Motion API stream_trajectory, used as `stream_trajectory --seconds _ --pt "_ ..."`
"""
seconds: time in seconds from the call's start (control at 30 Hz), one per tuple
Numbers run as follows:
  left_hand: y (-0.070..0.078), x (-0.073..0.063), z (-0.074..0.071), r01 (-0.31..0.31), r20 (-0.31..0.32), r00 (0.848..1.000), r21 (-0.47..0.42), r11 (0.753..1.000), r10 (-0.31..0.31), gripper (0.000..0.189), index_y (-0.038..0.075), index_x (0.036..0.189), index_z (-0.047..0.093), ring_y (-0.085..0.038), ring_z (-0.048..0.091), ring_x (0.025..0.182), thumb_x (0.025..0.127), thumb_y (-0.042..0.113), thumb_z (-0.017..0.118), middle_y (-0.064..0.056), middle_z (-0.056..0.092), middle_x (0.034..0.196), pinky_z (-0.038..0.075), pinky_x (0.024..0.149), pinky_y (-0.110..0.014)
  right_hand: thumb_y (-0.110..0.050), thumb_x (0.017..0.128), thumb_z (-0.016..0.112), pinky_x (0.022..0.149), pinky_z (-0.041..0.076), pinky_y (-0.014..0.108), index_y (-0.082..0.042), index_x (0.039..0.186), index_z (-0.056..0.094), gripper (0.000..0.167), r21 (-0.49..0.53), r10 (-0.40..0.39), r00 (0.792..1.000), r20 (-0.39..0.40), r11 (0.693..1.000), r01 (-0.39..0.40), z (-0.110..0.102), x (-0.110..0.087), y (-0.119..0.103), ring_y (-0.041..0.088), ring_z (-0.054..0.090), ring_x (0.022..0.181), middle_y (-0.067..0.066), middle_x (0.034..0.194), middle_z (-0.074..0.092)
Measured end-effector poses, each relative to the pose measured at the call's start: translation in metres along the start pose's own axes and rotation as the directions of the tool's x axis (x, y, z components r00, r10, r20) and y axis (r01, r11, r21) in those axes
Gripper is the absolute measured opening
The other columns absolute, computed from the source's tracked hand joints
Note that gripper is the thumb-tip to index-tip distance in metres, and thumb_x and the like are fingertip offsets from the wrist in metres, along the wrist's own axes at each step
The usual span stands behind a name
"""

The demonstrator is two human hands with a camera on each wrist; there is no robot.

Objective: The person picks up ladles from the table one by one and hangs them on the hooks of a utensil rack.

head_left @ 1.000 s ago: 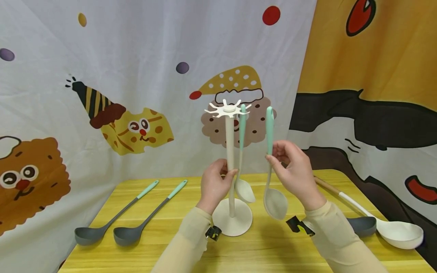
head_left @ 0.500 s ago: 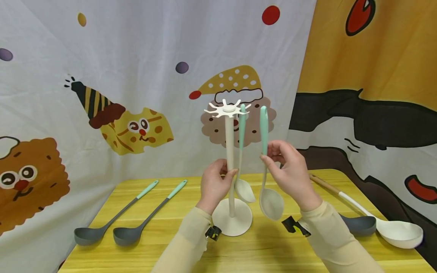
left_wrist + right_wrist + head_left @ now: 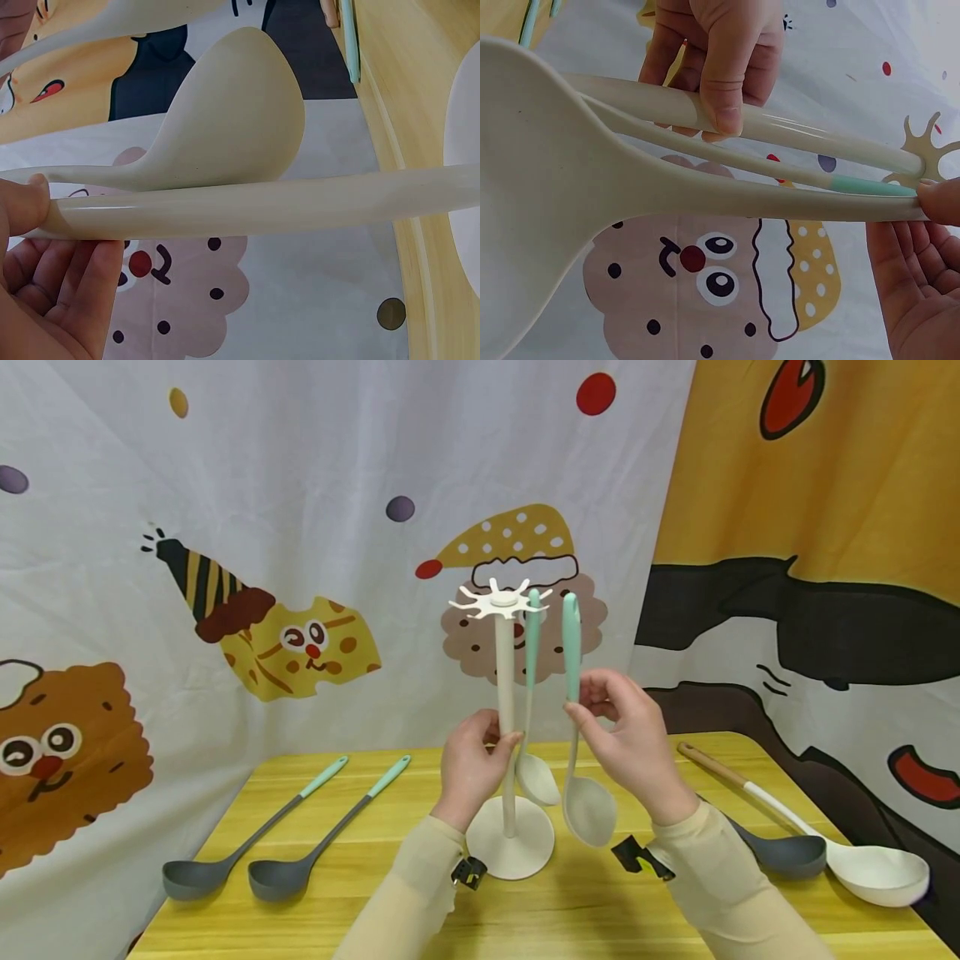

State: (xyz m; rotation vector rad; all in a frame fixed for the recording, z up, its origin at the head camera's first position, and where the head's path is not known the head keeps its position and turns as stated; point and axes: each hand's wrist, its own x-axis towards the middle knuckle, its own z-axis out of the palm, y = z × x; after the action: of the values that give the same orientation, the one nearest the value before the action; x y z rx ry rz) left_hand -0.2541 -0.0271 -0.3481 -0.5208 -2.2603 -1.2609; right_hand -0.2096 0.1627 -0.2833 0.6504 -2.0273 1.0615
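Observation:
In the head view a cream utensil stand (image 3: 505, 672) rises from a round base, with a ring of hooks on top. My left hand (image 3: 472, 768) grips its post about halfway up. A cream spoon (image 3: 537, 780) with a mint handle hangs from a hook on the right side. My right hand (image 3: 628, 745) pinches a cream ladle (image 3: 590, 811) at the lower end of its mint handle. The ladle stands upright, bowl down, just right of the hanging spoon, its handle top level with the hooks. In the right wrist view the ladle's neck (image 3: 727, 199) crosses before the post.
Two grey ladles with mint handles, one farther left (image 3: 197, 877) and one nearer the stand (image 3: 281, 877), lie on the wooden table (image 3: 360, 910). Right of the right forearm lie another grey ladle (image 3: 791, 856) and a white ladle (image 3: 881, 872) with a wooden handle. A printed cloth (image 3: 315, 485) hangs behind.
My right hand has brought the ladle leftward, closer to the stand and the hanging spoon. The left hand keeps its hold on the post, and the stand has not moved.

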Motion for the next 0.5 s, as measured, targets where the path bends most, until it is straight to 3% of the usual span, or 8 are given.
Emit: stream_trajectory --seconds 0.5 --pt "-0.0015 -0.0003 0.0007 -0.017 -0.011 1.000 0.007 1.000 0.017 0.014 0.008 0.095 0.067 -0.017 0.067 0.078 0.090 0.017 0.076 -0.004 0.066 0.086 0.058 0.068 -0.025 0.010 0.083 0.074 0.072 0.052 0.013 0.003 0.105 0.062 0.026 0.016 -0.019 1.000 0.010 1.000 0.019 0.0058 0.0006 -0.0002 0.016 0.059 0.083 0.009 0.092 0.061"
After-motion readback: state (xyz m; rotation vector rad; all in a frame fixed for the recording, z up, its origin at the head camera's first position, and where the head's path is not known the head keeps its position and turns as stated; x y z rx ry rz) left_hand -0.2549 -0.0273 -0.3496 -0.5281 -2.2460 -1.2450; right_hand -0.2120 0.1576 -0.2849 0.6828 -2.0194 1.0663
